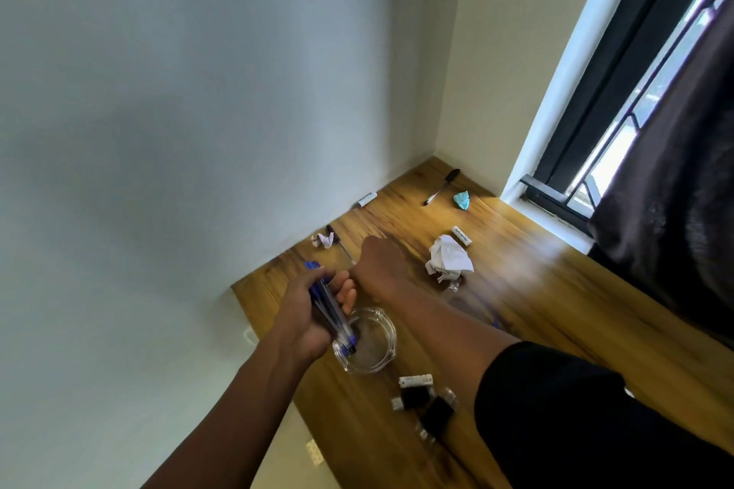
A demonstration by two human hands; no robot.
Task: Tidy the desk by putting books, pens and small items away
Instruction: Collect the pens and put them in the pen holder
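L hand [308,314] gripped a bunch of blue pens [329,310], fingers curled round them, tips down in a glass dish [367,341] on the desk [536,290]. R hand [379,262] reached toward a dark pen [337,240] by the wall; back of hand to camera, fingers hidden, can't tell grip. Black pen [441,187], crumpled paper [449,258] & battery [462,236] lay farther off.

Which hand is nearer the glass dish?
Left. The left hand holds blue pens at the dish rim; the right hand reaches past it.
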